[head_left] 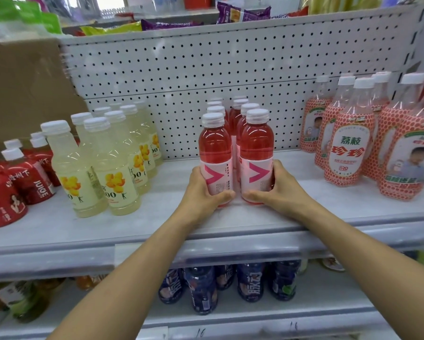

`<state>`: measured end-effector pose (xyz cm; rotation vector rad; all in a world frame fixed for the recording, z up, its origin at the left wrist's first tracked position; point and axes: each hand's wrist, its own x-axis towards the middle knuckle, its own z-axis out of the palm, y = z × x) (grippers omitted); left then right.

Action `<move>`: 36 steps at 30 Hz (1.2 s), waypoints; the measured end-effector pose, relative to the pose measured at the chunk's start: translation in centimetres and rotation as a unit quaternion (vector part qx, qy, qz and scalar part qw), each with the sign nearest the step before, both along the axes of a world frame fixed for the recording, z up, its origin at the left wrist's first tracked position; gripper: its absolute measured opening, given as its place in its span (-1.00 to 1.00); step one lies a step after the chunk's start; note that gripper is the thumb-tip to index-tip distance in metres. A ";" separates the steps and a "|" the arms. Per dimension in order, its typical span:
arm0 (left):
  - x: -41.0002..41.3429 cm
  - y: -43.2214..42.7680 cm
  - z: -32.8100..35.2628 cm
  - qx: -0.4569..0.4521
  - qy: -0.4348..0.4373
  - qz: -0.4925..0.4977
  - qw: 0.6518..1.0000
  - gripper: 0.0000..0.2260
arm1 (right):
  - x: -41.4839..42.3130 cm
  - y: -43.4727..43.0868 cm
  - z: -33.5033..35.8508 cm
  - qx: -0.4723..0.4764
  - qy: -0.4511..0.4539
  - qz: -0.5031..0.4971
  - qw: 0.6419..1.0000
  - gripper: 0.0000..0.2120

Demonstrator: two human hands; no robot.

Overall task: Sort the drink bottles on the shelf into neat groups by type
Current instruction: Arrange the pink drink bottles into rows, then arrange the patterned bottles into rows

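left hand (201, 192) — grips left pink bottle (215, 153) low | right hand (278, 190) — grips right pink bottle (256, 150) low

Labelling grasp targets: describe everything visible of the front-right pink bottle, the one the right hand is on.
The front-right pink bottle looks like clear plastic, filled with pink-red drink to the neck, with a ribbed white cap and a white label bearing a pink chevron. It stands upright on the shelf, heading the right-hand row of pink bottles, close beside its front-left twin. The right hand wraps its lower body, thumb across the front near the base.
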<state>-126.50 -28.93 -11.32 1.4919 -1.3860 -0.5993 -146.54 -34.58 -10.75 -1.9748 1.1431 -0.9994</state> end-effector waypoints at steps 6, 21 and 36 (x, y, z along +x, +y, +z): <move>0.0 0.2 0.2 0.006 -0.027 0.008 1.000 -0.36 | 0.2 0.3 0.3 0.011 0.006 0.005 1.000 -0.29; -3.5 4.7 0.3 -0.146 -0.228 0.162 0.949 -0.36 | -7.4 2.9 1.2 -0.082 0.017 -0.046 0.995 -0.51; -28.4 -12.0 4.2 -0.129 -0.047 0.052 0.989 -0.13 | -23.3 -6.1 2.5 -0.124 -0.160 -0.166 0.965 -0.12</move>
